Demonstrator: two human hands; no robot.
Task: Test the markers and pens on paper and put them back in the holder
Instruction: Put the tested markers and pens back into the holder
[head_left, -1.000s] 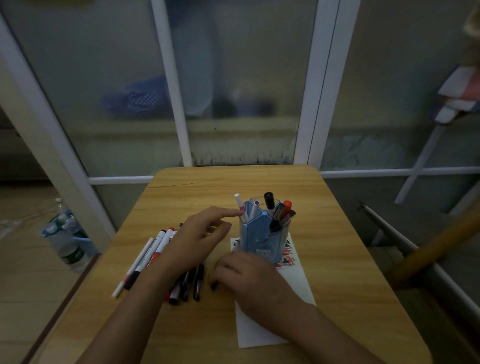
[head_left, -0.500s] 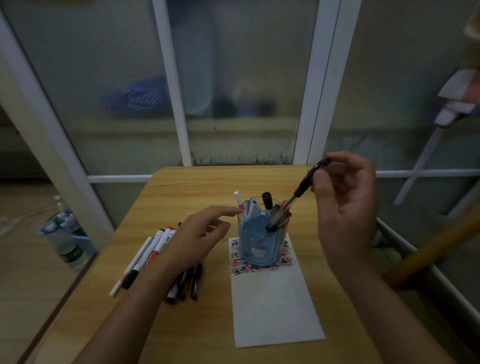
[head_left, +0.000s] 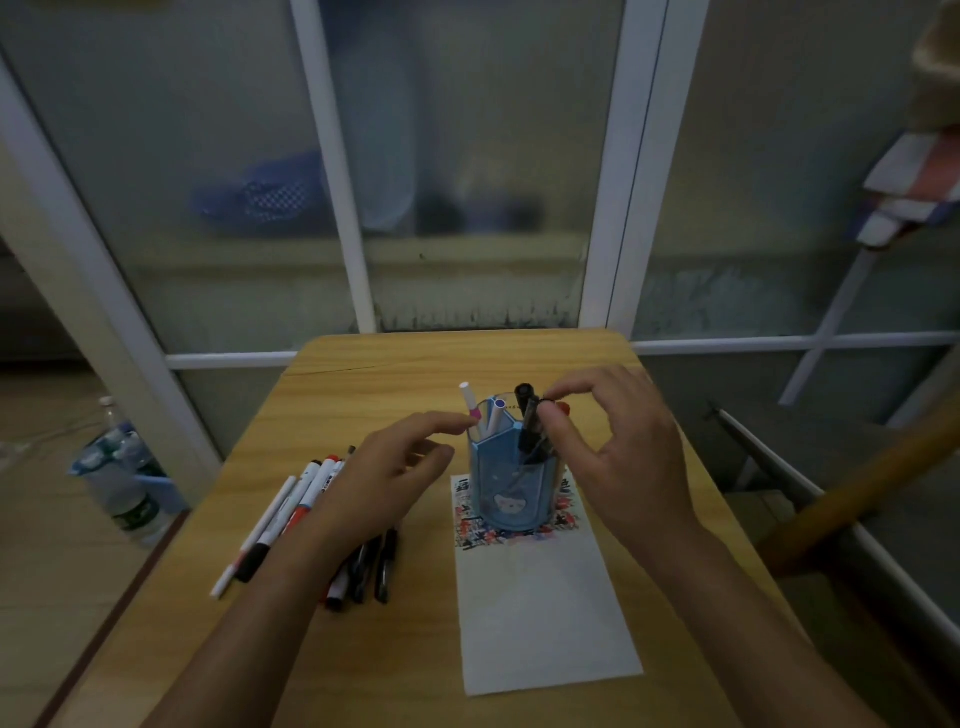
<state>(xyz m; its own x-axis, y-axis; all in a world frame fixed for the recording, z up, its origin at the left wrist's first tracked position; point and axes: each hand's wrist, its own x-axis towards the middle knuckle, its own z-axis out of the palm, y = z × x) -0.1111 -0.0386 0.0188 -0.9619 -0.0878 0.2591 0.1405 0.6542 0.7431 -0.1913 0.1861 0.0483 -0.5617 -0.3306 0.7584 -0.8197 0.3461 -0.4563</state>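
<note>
A clear blue pen holder (head_left: 511, 488) stands on the far, scribbled end of a white paper sheet (head_left: 545, 623). Several pens and markers stick out of it, among them a white-pink pen (head_left: 469, 401) and a black marker (head_left: 525, 410). My right hand (head_left: 618, 457) is over the holder's right rim, thumb and forefinger pinched on the top of a dark pen (head_left: 545, 410) that stands in the holder. My left hand (head_left: 384, 478) rests beside the holder with fingers apart, its forefinger touching the left rim. Loose markers and pens (head_left: 306, 499) lie on the table left of the paper, partly hidden under my left hand.
The small wooden table (head_left: 395, 374) stands against a glass partition with white frames. Water bottles in a blue bag (head_left: 122, 478) sit on the floor to the left. A wooden rail and a metal frame (head_left: 831, 514) run along the right side.
My right hand has come down from above the table's right side and brought the dark pen into the holder. The left hand has stayed at the holder's left rim.
</note>
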